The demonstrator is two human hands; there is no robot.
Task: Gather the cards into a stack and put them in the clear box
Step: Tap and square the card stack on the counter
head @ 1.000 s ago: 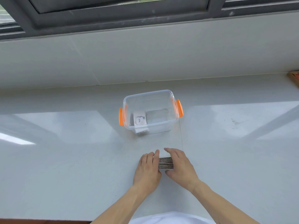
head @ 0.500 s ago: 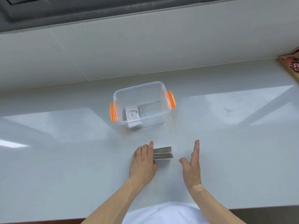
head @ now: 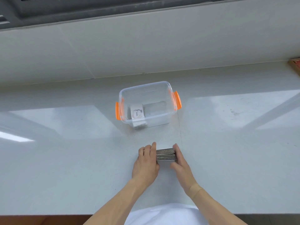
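A stack of cards with dark striped edges lies on the white counter near its front. My left hand presses flat against the stack's left side. My right hand presses against its right side, fingers straight. The clear box with orange handles stands open just beyond the stack. Inside it, at the left, lies another small pile of white cards, the top one printed with the word "love".
A tiled wall rises behind the box, under a dark window frame. A brown object sits at the counter's far right edge. The counter's front edge runs just below my forearms.
My right hand, which had lifted away to the right half a second ago, has come back against the stack's right side. The left hand has stayed on the left side.
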